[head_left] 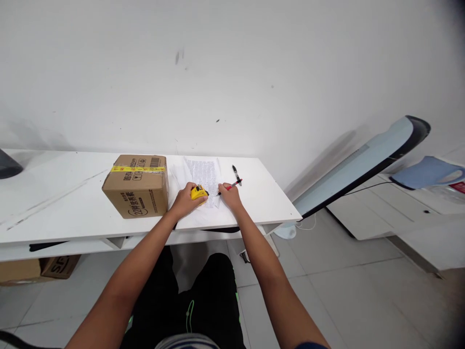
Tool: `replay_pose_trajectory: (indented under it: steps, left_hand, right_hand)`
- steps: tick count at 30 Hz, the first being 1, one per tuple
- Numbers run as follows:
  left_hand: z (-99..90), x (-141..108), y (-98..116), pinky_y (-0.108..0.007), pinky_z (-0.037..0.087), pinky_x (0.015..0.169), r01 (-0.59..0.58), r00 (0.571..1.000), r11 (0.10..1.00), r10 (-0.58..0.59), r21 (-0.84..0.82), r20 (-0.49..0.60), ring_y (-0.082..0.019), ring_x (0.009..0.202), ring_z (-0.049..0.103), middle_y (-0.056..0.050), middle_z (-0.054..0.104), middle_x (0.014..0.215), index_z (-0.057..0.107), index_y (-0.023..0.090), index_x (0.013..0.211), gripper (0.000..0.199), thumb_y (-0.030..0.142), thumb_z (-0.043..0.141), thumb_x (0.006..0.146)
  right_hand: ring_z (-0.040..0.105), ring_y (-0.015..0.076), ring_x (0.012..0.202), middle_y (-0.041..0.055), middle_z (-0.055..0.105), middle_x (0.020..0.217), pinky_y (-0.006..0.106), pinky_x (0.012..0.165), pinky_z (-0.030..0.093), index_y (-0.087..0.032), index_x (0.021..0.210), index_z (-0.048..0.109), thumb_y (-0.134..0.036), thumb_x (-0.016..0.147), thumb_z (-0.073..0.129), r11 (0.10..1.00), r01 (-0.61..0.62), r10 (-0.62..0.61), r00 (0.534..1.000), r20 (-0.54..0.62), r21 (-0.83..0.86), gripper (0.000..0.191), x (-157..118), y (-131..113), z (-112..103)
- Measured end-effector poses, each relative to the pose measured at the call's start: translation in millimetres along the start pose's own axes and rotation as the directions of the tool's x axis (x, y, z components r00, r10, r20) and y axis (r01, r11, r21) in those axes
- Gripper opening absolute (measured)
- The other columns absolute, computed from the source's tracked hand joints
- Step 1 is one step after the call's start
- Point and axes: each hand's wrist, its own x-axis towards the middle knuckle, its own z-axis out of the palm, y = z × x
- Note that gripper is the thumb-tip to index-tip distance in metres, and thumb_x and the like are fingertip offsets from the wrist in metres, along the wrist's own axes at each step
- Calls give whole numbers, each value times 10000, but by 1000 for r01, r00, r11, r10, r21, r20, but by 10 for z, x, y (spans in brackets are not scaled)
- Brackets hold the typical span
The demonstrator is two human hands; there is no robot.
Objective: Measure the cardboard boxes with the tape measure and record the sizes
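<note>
My left hand [185,199] is closed around a yellow tape measure [198,192] and rests at the lower left of a written sheet of paper [203,170]. Handwriting covers much of that sheet, which looks creased at its left side. In my right hand [229,195] is a red pen [234,184], its tip down by the right part of the paper. Beyond that hand a black marker pen [236,172] lies on the white table. To the left stands a closed cardboard box [136,186] with a strip of yellow measuring tape [138,169] across its top.
The white table [65,203] runs along a wall. A dark object [9,164] stands at its far left. Under it sits another cardboard box [60,266]. On the right, a tilted light-blue panel with a black edge [356,167] leans beside white cabinets [385,208].
</note>
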Motion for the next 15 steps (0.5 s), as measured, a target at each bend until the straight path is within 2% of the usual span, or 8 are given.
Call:
replay_pose_trajectory:
  steps: [10,15]
  left_hand:
    - [-17,-13,36,-337,495,766,21,1000,999,-22,33,6,-219,887,632,-28,655,994,501,244,1083,550,579,712,702]
    - [-32,-28,54,-320,488,740,30,1000,997,-31,64,7,-211,867,633,-20,657,988,499,246,1108,572,603,698,708]
  right_hand:
    - [442,134,570,-39,460,500,266,601,376,-222,501,446,-395,763,517,1000,8,-8,1000,4,-8,321,14,10,-1]
    - [518,148,646,-12,564,596,271,664,415,-211,554,502,-490,816,511,999,36,-36,999,-21,1,383,36,37,7]
